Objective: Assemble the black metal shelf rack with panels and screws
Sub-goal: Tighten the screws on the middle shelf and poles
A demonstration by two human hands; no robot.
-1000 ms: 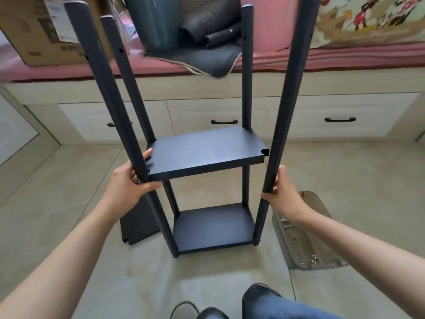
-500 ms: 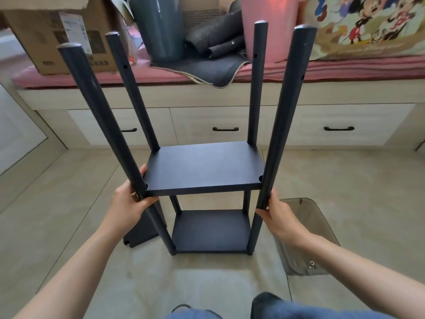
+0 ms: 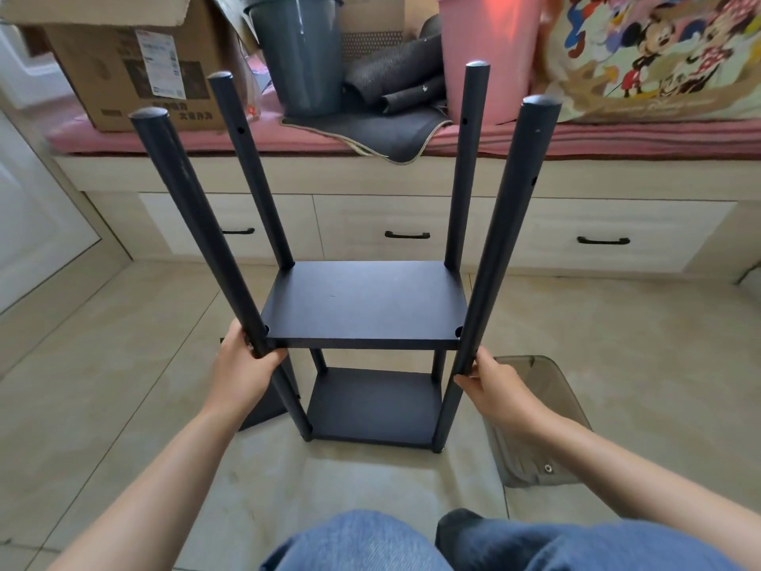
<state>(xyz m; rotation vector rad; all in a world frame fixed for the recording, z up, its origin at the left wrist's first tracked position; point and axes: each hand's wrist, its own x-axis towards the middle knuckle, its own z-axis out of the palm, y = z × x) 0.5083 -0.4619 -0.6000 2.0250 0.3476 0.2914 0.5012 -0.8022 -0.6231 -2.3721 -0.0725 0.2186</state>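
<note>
The black shelf rack (image 3: 362, 323) stands upright on the tiled floor (image 3: 617, 344), straight ahead of the person's knees, with four posts rising well above its two fitted panels. The upper panel (image 3: 364, 302) sits about halfway up the posts; the lower panel (image 3: 372, 405) lies near the floor. The left hand (image 3: 243, 372) has its fingers curled round the near left post (image 3: 197, 236), just below the upper panel's corner. The right hand (image 3: 492, 385) grips the near right post (image 3: 502, 257) at about the same height (thumb and fingers pressed against the tube). A spare black panel (image 3: 263, 410) rests on the floor behind the left hand, and a clear plastic tray (image 3: 547, 426) holding a small metal fitting lies on the floor to the right.
</note>
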